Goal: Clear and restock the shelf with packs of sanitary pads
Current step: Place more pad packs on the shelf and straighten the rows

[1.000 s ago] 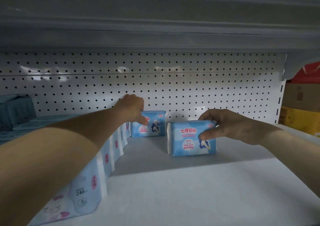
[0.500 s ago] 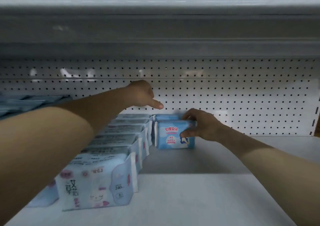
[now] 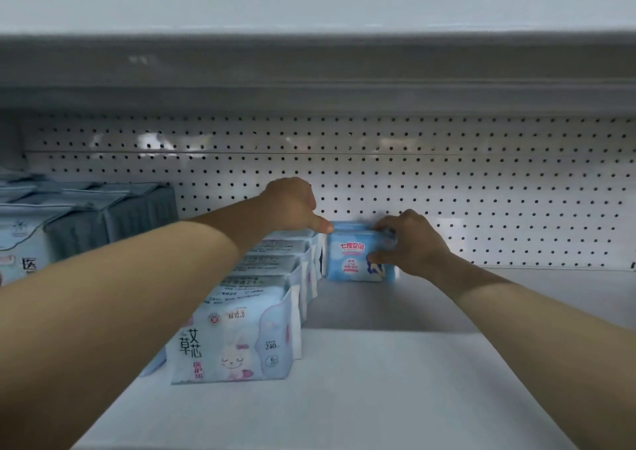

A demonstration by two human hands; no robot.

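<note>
Right hand point(image 3: 411, 243) round glossy, pillowy blue pack point(image 3: 347, 260); left hand point(image 3: 290, 205) clenched, thumb seemingly at its corner.

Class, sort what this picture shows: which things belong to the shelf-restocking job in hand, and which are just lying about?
Job in hand: blue pack, gripped by the right hand; left hand, thumb at its top; row of bunny-print packs; shelf.
Lying about: grey packs at far left, untouched; pegboard back panel.
</note>
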